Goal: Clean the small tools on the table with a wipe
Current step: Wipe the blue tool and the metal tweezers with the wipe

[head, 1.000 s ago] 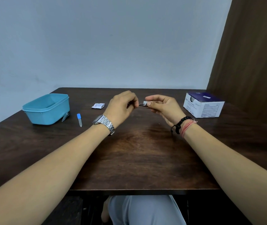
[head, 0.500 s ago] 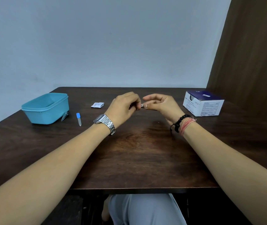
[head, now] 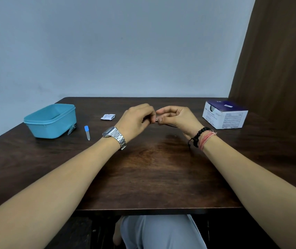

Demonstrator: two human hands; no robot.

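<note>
A thin dark metal tool (head: 168, 125) is held above the middle of the dark wooden table (head: 152, 168), mostly hidden in the fingers. Only a short dark sliver shows under the right hand (head: 177, 118), so its type is unclear. A small whitish wipe (head: 156, 119) peeks out where the two hands meet.

The left hand (head: 134, 119) has its fingers curled, apparently pinching the wipe. The right hand's fingers curl round the tool.

Risks, as judgement: the tool is tiny and slick, so it could slip from the pinch and drop to the table or floor. A pointed end could prick a fingertip. The small wipe could bunch up and miss part of the surface.

Left on the table lie a blue-capped slim nail file (head: 87, 132) and a silver nail clipper (head: 71, 129), the clipper touching a teal plastic tub (head: 51, 121). A torn white sachet (head: 108, 116) lies behind. A blue-and-white cardboard box (head: 224, 116) sits to the right.
</note>
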